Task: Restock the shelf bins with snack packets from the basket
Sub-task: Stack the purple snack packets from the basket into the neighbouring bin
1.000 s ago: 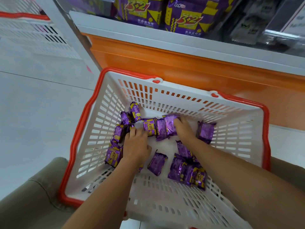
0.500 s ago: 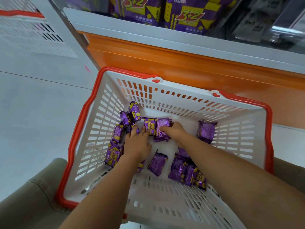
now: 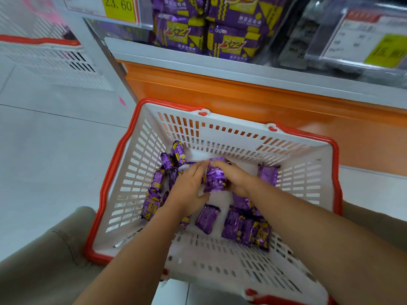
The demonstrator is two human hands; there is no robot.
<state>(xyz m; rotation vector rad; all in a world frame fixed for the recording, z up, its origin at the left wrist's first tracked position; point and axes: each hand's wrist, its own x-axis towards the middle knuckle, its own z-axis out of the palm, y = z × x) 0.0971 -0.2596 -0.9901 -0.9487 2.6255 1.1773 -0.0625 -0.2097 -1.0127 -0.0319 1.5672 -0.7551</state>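
Basket (image 3: 220, 258) on the floor, its near wall toward me. Contents, clocked from the hands and all purple foil:
- one loose packet (image 3: 207, 219) at 6
- heap of packets (image 3: 246, 230) at 5
- row of packets (image 3: 155, 190) at 9, along the left wall
- lone packet (image 3: 267, 173) at 3, near the right wall

Both hands are mid-basket with a bunch of packets (image 3: 214, 179) between them. Clear of the floor or not: cannot tell.
- Left hand (image 3: 189, 183): fingers straight, flat against the bunch's left side, thumb low.
- Right hand (image 3: 236, 177): fingers curled over the top and right side, gripping.

Step in hand, as I read it: gathering a handful. Squeeze evenly from both sides with a thumb underneath, since the foil looks slippery and a middle packet could squirt out. Square the bunch before lifting.

At 12, beyond the basket: shelf (image 3: 198, 60) holding large purple packs (image 3: 231, 42). Yellow price tag (image 3: 120, 7) at 11.
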